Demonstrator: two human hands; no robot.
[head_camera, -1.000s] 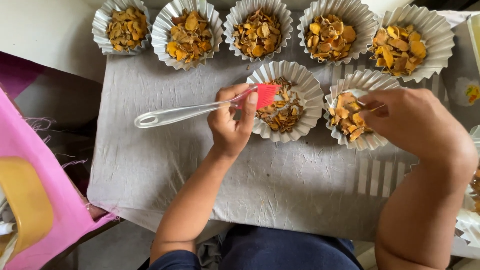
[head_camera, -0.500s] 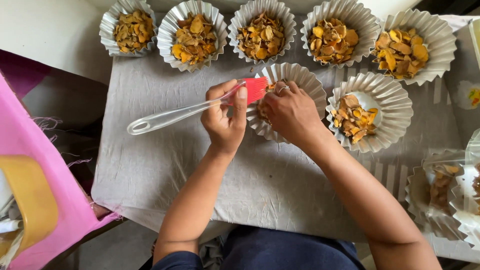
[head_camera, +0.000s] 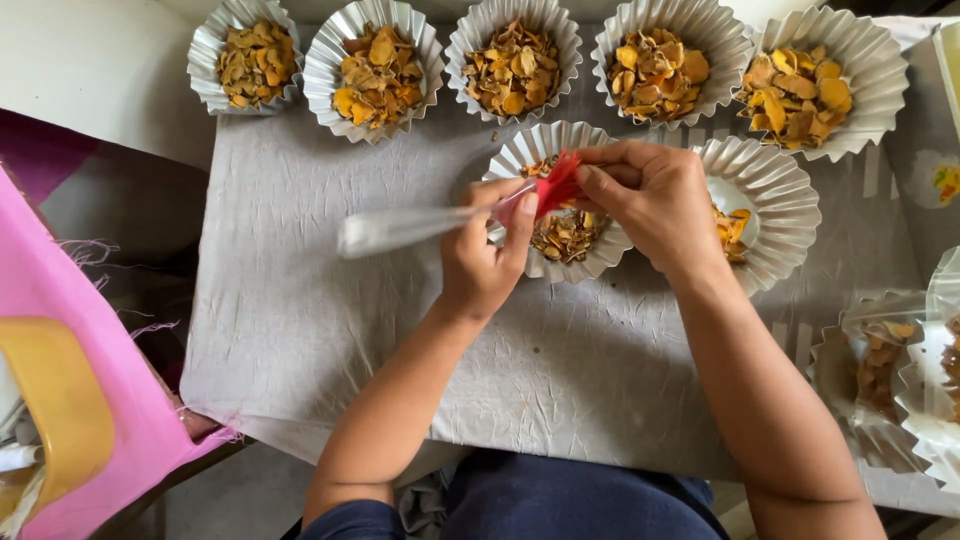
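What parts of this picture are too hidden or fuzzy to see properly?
- Clear handle of the red-tipped tool, head view: blurred by motion, so its shape is unclear.
- Red tip: partly covered by the fingers of the left hand and right hand.
- Fluted cup under the hands: its dried orange pieces are mostly hidden.
- Wrapped cups: cut off by the right edge, dulled by clear wrap.
- Yellow object: cut off at the left edge.

The clear handle (head_camera: 410, 228) of the red-headed spatula (head_camera: 556, 186) is smearing into motion blur, so its outline cannot be told. The right hand (head_camera: 655, 205) is covering much of the second-row foil cup (head_camera: 760, 215), and the left hand (head_camera: 487, 262) is hiding part of the near cup (head_camera: 545, 150). Stacked cups (head_camera: 900, 390) are running off the right edge.
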